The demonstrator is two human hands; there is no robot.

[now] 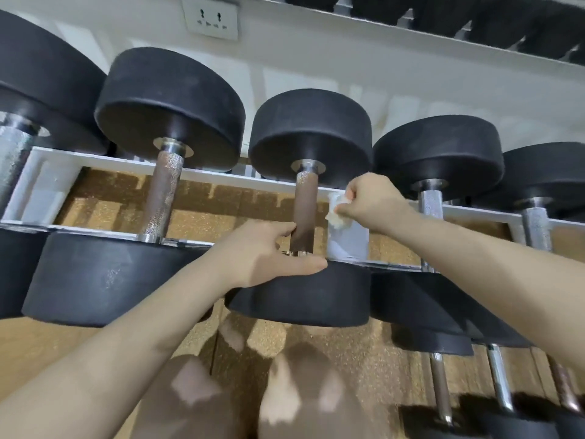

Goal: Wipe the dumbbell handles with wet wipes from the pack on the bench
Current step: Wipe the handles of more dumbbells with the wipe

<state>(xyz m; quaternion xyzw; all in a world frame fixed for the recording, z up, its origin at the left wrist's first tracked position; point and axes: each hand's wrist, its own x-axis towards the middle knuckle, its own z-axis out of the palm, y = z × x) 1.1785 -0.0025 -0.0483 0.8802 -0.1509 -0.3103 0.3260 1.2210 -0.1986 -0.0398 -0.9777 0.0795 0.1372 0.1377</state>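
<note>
Now at the white rack, with one dumbbell in the middle as landmark: its brown, worn handle lying across the two rails, one black head behind the far rail, the other black head in front of the near rail. Left hand resting at the near end of this handle, fingers straight and released, index tip touching the left side of the handle, thumb stretched over the top of the near head. Right hand just to the right of the handle, fingers clenched around a crumpled white wipe; wipe close beside the handle, cannot tell if touching. Left of the landmark dumbbell, a bigger dumbbell with a partly brown handle; right of it, a dumbbell with a shiny silver handle. On the wall above the rack, a white socket. Below the rack, speckled brown floor.
</note>
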